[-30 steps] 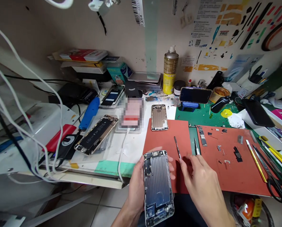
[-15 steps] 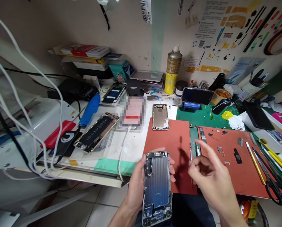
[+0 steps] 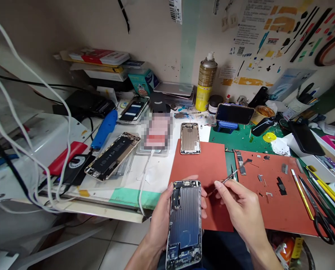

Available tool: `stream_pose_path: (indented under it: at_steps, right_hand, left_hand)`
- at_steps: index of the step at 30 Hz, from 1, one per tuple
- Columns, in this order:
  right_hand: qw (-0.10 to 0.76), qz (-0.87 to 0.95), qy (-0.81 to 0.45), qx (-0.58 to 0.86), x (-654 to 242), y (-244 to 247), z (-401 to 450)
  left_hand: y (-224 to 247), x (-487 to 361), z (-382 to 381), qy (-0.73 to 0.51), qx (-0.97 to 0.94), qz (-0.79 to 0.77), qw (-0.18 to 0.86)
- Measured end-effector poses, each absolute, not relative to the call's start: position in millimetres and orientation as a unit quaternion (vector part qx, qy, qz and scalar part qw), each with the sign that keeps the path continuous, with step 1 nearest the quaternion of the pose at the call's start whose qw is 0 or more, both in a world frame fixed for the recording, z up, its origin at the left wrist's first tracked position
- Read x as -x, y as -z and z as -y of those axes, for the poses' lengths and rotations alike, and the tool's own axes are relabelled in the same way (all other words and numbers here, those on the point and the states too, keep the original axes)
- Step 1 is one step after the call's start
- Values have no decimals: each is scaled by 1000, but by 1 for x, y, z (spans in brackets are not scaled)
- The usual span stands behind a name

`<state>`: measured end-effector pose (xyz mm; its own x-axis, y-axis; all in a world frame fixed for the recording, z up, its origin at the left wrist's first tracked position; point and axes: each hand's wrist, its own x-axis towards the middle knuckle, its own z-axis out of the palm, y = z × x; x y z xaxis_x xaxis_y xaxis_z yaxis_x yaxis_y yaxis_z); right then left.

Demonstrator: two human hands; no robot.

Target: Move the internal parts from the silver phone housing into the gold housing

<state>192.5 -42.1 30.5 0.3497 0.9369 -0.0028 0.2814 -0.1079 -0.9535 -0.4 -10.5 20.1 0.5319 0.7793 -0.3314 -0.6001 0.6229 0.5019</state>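
My left hand [image 3: 159,213] is wrapped around an opened phone housing [image 3: 185,215], gripping it by its sides above the table's front edge. The inside faces me, with a ribbed metal back, small flex parts at the top and circuitry at the bottom. To its right, my right hand [image 3: 240,208] pinches a thin, double-ended metal tool [image 3: 229,177] between thumb and fingers. One end of the tool points toward the housing, apart from it. Beneath the hand lies a reddish-brown mat [image 3: 197,165], and a gold-toned empty phone housing [image 3: 190,138] rests across its far edge.
A second reddish mat [image 3: 271,202] carries a logic board [image 3: 241,162] and several small parts. Scissors [image 3: 323,221] lie at the right. At left are an opened phone with battery [image 3: 113,155] and white cables [image 3: 29,138]. A spray can [image 3: 206,82] stands behind.
My right hand has picked up the thin metal tool from between the mats and brought it left, toward the housing. My left hand keeps its hold on the housing.
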Motion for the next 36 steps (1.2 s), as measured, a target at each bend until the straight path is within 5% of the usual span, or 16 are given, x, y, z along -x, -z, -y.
stream_pose_path:
  at_steps: [7,17,36]
  right_hand:
    - [638,428,-340,543,-182,-35,47]
    - [563,583,-239,535,-171,-21,39]
    - [530,586,-274,548,-175,-32,32]
  left_hand:
    - [-9,9,11,-359,-160,-233,890]
    - [-10,9,12,-329,-156,-258,895]
    - [-21,3,14,-329,-182,-332,865]
